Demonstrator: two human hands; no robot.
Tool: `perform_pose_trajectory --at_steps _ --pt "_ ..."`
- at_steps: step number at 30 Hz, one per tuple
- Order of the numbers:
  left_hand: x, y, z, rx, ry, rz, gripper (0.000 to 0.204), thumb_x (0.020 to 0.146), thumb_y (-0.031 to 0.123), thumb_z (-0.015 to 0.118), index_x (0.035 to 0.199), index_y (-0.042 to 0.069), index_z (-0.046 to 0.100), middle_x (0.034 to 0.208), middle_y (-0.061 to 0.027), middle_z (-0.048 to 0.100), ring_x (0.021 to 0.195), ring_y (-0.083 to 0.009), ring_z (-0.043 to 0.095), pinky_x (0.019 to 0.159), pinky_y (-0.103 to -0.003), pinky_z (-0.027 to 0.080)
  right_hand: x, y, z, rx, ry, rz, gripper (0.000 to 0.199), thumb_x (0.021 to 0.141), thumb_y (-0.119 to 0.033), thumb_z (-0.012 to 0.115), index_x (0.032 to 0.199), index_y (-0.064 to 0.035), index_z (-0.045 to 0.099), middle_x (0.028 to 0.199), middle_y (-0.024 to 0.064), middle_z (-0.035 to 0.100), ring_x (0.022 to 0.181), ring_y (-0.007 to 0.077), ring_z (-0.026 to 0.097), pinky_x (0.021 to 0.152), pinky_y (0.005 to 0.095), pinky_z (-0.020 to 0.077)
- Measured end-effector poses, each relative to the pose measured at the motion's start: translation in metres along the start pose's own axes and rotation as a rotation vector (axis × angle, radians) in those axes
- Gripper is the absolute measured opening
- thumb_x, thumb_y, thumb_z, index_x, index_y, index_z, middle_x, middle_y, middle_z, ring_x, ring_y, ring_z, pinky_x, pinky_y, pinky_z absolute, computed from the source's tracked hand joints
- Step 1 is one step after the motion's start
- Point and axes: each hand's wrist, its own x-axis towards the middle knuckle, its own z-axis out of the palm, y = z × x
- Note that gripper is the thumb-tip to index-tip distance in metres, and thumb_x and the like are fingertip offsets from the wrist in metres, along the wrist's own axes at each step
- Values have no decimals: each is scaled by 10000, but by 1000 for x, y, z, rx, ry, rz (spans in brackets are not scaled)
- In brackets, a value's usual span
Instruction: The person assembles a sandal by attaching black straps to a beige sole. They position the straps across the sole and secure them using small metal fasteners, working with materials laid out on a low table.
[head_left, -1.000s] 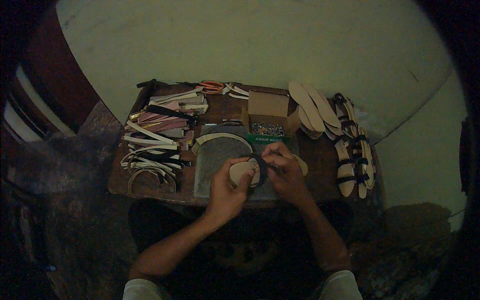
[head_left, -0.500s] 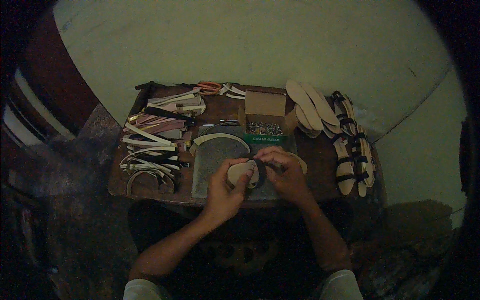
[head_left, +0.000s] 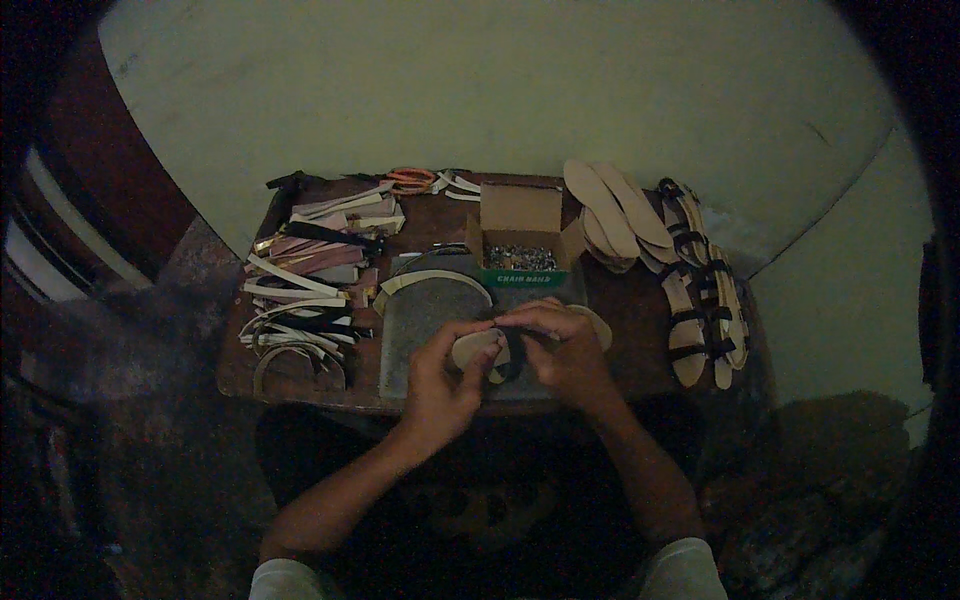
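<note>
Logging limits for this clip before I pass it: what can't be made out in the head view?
- Sole piece: mostly covered by the left hand and right hand; each hand's grip is unclear.
- Dark strap: how it joins the sole is hidden by fingers.
- Open cardboard box: contents too small and dim.
- Strap pile: pieces merge in low light.
- Picture corners: black, cut off by the fisheye rim.

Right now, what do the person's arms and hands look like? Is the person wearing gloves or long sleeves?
No gloves: the left hand and right hand are bare. The forearms are bare too. Short, pale sleeves show only at the bottom edge. No rings, watch or bracelets can be made out in the dim light.
</note>
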Motion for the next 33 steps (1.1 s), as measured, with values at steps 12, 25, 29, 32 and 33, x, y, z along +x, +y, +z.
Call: perform_pose_trajectory --at_steps 12,25,29,32,33 --pt "-2 5 4 64 38 -8 189 874 -1 610 1061 -22 592 881 -158 676 795 -186 673 667 -303 525 -4 -1 7 -20 63 41 298 719 145 602 963 -3 688 980 120 692 936 215 646 837 304 489" --pt "-3 7 4 58 49 -37 165 874 10 613 1037 -11 601 896 -125 681 822 -170 658 697 -294 520 -5 -16 12 -216 108 86 270 731 78 636 969 -45 671 928 126 674 925 276 633 837 369 476" --pt "6 1 -2 -30 97 -34 182 872 44 629 1048 8 596 939 -100 667 871 -164 634 746 -298 513 5 -19 12 -275 124 -97 271 734 61 644 984 -43 653 975 124 653 961 313 602 866 388 459" --pt "18 -9 -19 144 187 39 232 864 61 646 1084 17 586 998 -82 644 915 -152 611 788 -292 500 14 -20 13 -388 260 -219 241 757 30 654 987 -41 643 1010 120 635 963 310 594 864 400 460" --pt "21 -11 -29 56 210 -31 243 863 64 650 1093 20 584 1009 -80 638 921 -148 606 797 -291 496 17 -15 13 -395 322 -237 242 760 23 660 993 -41 640 1011 119 632 958 310 595 864 405 460"
